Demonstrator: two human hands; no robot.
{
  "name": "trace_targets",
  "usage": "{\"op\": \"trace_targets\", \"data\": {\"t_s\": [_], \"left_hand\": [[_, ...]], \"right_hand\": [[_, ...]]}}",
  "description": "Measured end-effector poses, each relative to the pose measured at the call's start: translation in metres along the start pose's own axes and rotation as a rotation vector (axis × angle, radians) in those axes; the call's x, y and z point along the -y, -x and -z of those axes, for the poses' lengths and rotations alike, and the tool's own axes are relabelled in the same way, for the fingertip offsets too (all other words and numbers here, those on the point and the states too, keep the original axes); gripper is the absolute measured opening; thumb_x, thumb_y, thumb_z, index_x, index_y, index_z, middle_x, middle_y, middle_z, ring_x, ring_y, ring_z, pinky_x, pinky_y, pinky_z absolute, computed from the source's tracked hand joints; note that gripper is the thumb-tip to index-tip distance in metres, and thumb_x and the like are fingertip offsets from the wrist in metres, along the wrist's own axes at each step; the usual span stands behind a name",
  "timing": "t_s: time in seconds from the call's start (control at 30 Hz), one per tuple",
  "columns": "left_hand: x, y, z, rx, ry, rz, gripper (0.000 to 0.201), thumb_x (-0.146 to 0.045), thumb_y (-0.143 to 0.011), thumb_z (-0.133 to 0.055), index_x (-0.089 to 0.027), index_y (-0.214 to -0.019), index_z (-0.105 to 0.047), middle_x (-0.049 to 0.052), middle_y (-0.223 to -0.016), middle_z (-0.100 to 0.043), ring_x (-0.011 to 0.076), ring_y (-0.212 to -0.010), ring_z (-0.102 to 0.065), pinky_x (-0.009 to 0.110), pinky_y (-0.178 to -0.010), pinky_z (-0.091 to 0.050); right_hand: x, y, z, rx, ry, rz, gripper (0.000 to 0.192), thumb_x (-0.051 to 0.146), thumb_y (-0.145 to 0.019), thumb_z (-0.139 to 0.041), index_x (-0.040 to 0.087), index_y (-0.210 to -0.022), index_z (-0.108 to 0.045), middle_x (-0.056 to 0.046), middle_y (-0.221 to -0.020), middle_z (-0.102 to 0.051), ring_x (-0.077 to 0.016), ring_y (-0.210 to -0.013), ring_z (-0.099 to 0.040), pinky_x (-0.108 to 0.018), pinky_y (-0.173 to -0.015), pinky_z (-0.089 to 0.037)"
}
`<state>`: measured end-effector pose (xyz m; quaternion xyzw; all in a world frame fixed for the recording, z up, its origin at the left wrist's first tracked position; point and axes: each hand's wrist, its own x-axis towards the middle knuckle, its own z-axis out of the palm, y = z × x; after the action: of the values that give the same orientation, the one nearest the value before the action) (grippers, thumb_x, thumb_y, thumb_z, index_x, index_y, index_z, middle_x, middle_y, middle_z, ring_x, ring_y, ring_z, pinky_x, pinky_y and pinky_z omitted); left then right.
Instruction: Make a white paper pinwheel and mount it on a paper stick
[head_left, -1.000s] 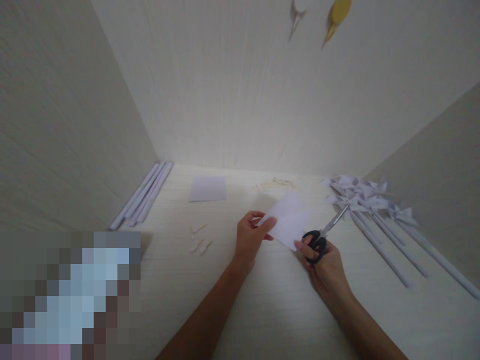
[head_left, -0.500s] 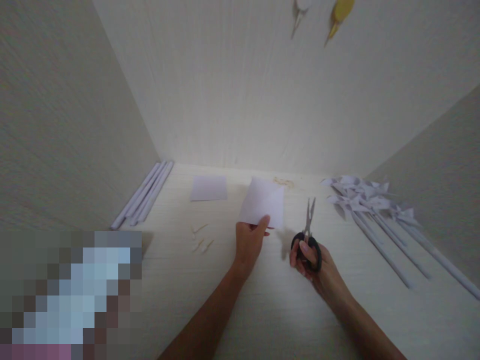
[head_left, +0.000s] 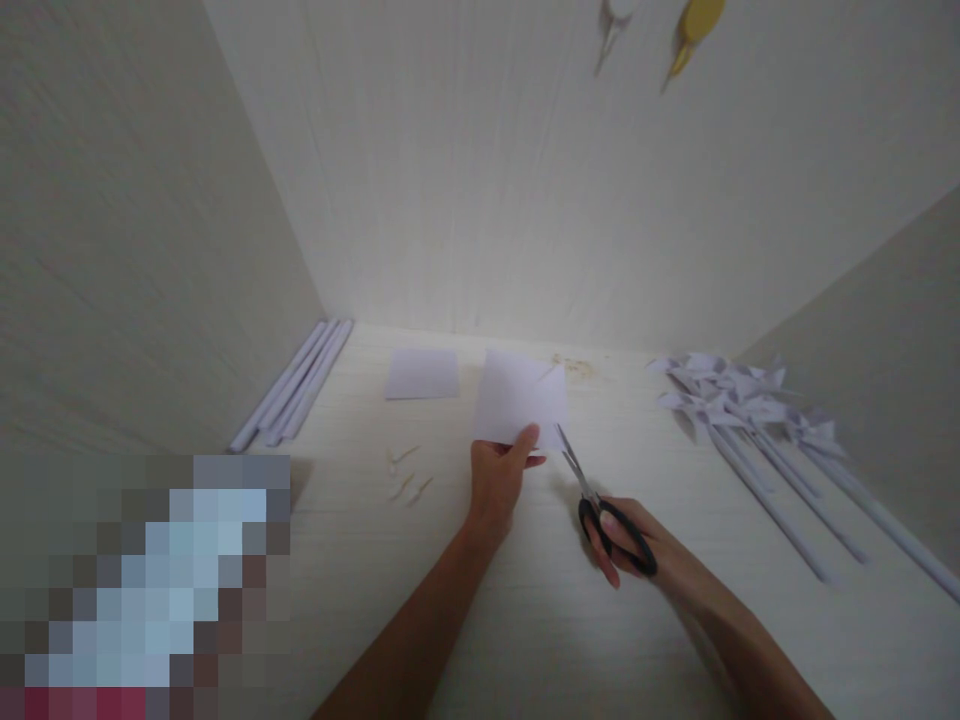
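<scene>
My left hand pinches the lower edge of a white square sheet of paper, thumb on top and fingers underneath. A slit shows near the sheet's upper right corner. In my right hand is a pair of black-handled scissors, fingers through the handles. The blades are slightly apart and point up and left, their tips at the sheet's lower right corner. Whether they touch the paper I cannot tell. Another white sheet lies flat on the table to the left.
Rolled paper sticks lie along the left wall. Several paper pinwheels on sticks are heaped at the right. Small pins or sticks with white ends lie left of my hands. Thin tan pieces lie behind the held sheet. Two hooks hang on the wall.
The scissors have turned from pointing upward to pointing up-left, and their tips have come to the sheet's lower right corner. The held sheet has turned a little in my left hand.
</scene>
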<state>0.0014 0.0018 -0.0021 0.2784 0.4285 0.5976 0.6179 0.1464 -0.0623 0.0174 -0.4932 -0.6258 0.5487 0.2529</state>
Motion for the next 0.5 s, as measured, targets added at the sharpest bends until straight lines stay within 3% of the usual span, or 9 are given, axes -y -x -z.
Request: {"op": "trace_targets", "data": {"t_s": [0.5], "left_hand": [[-0.0012, -0.0002, 0.0001, 0.016, 0.039, 0.02, 0.025, -0.023, -0.056, -0.068, -0.008, -0.075, -0.063, 0.004, -0.07, -0.065, 0.0121, -0.056, -0.06, 0.022, -0.048, -0.053]], "right_hand": [[0.0044, 0.0021, -0.0014, -0.046, -0.031, -0.039, 0.047, 0.056, -0.075, -0.041, 0.017, -0.048, -0.045, 0.001, -0.043, -0.041, -0.0085, -0.043, -0.033, -0.022, -0.042, -0.023]]}}
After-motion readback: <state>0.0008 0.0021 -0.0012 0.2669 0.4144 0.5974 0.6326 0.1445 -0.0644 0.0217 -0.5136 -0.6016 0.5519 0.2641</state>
